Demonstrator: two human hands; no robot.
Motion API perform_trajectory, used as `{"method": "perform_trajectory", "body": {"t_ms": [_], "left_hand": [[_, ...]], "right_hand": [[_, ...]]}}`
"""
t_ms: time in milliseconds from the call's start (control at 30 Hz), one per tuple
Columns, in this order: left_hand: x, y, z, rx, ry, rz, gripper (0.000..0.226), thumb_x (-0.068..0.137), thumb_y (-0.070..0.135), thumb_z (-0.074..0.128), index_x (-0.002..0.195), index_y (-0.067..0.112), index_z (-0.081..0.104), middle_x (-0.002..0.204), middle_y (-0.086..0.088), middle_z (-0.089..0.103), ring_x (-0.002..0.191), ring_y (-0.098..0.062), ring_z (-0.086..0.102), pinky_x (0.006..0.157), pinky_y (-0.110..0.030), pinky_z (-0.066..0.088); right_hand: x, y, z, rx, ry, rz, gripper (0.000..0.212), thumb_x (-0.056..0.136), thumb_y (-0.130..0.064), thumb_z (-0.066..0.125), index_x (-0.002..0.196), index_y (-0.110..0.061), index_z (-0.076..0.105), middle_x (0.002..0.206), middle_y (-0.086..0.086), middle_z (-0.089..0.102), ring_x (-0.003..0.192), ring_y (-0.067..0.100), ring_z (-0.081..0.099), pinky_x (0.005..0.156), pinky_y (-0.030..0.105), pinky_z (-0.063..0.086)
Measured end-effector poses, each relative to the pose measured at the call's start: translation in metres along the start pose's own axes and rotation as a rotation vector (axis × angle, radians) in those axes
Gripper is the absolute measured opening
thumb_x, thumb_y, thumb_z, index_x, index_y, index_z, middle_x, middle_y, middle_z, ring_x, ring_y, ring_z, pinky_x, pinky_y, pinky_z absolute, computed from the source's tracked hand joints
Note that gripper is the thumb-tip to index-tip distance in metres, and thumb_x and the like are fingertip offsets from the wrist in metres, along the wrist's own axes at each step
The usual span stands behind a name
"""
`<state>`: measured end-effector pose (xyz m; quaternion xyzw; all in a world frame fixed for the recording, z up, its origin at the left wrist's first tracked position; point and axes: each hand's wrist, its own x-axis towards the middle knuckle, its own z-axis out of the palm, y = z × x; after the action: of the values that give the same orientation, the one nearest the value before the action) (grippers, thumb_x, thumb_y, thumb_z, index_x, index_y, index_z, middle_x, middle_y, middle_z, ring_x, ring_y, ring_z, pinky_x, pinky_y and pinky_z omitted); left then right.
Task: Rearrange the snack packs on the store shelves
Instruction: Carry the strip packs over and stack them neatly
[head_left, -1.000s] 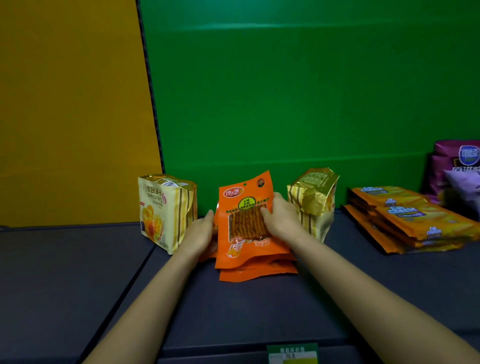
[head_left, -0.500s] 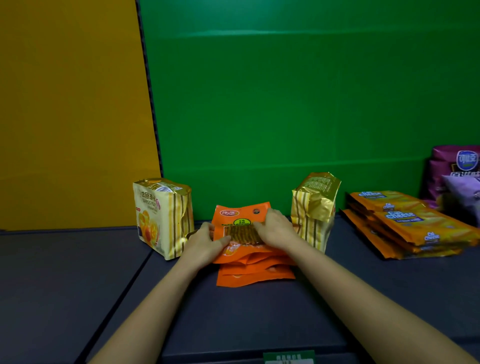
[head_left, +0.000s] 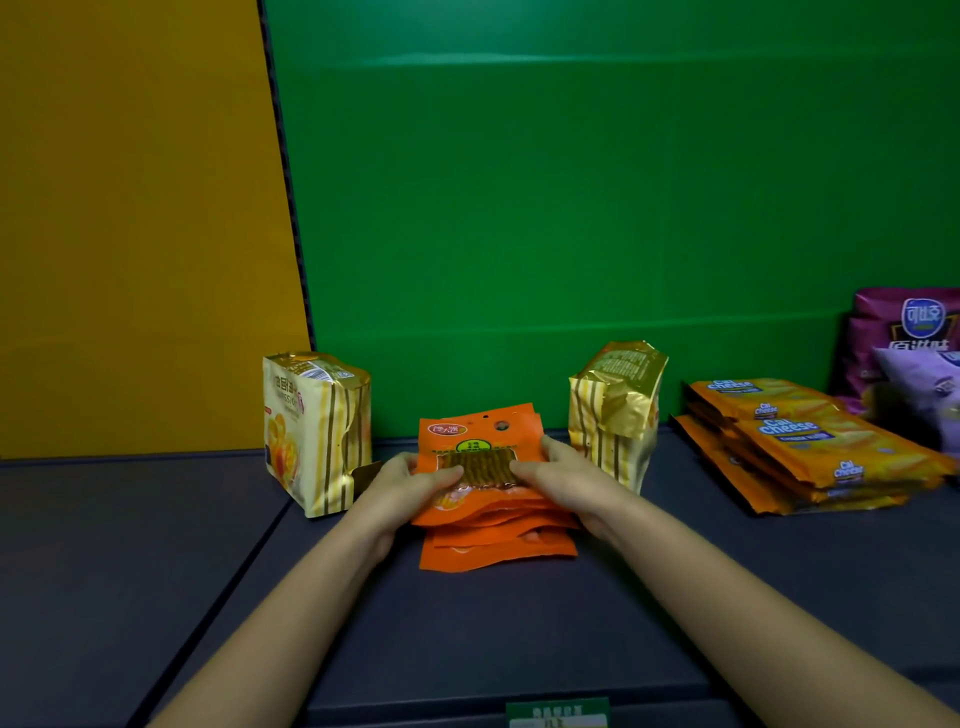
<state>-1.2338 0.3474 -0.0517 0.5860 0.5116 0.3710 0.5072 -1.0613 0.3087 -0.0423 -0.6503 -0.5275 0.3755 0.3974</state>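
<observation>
A stack of orange snack packs (head_left: 496, 540) lies flat in the middle of the dark shelf (head_left: 519, 634). My left hand (head_left: 410, 486) grips the left edge of the top orange pack (head_left: 480, 434), thumb on its face. My right hand (head_left: 563, 480) grips the right edge the same way. The top pack lies almost flat on the stack, with its back edge slightly raised. A gold striped pack (head_left: 317, 431) stands upright to the left of the stack, and a second gold striped pack (head_left: 615, 410) stands to the right.
A pile of orange Cal Cheese packs (head_left: 810, 447) lies at the right. Purple snack bags (head_left: 909, 348) stand at the far right. A green back wall (head_left: 571, 208) and a yellow panel (head_left: 130, 234) close the shelf behind. A green price tag (head_left: 557, 713) sits on the front edge.
The top orange pack was held upright a second ago; both hands have tipped it back and lowered it onto the stack.
</observation>
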Motion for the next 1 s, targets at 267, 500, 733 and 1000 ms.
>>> {"method": "perform_trajectory", "body": {"t_ms": [267,500,733,1000], "left_hand": [[0.003,0.003,0.010,-0.107,-0.103,0.002,0.045,0.095,0.020,0.047,0.138,0.016,0.036,0.097,-0.004,0.062,0.083,-0.017,0.062,0.073,-0.026,0.050],[0.007,0.011,0.019,-0.272,-0.089,-0.003,0.037,0.097,0.015,0.040,0.133,0.013,0.042,0.082,-0.006,0.064,0.059,-0.014,0.066,0.056,-0.025,0.055],[0.006,0.005,0.019,-0.450,-0.083,-0.058,0.034,0.096,0.017,0.040,0.130,0.015,0.047,0.088,-0.011,0.069,0.055,-0.017,0.070,0.055,-0.029,0.058],[0.000,0.002,0.014,-0.197,-0.173,0.037,0.054,0.089,0.023,0.056,0.138,0.016,0.035,0.103,-0.004,0.066,0.093,-0.022,0.066,0.076,-0.032,0.052]], "right_hand": [[-0.009,0.009,-0.005,-0.009,0.016,-0.035,0.047,0.093,-0.033,0.048,0.137,-0.016,0.041,0.132,0.005,0.056,0.119,0.023,0.055,0.103,0.038,0.044],[0.003,0.017,0.001,0.125,0.050,0.009,0.054,0.095,-0.033,0.043,0.145,-0.016,0.031,0.142,0.005,0.047,0.127,0.026,0.049,0.106,0.038,0.040],[0.006,0.020,0.005,0.297,0.070,0.035,0.047,0.099,-0.028,0.037,0.143,-0.014,0.033,0.123,0.004,0.058,0.118,0.028,0.055,0.102,0.041,0.044],[-0.003,0.020,-0.001,0.280,-0.083,-0.031,0.061,0.086,-0.043,0.058,0.140,-0.020,0.040,0.132,0.005,0.058,0.116,0.024,0.059,0.103,0.041,0.045]]}}
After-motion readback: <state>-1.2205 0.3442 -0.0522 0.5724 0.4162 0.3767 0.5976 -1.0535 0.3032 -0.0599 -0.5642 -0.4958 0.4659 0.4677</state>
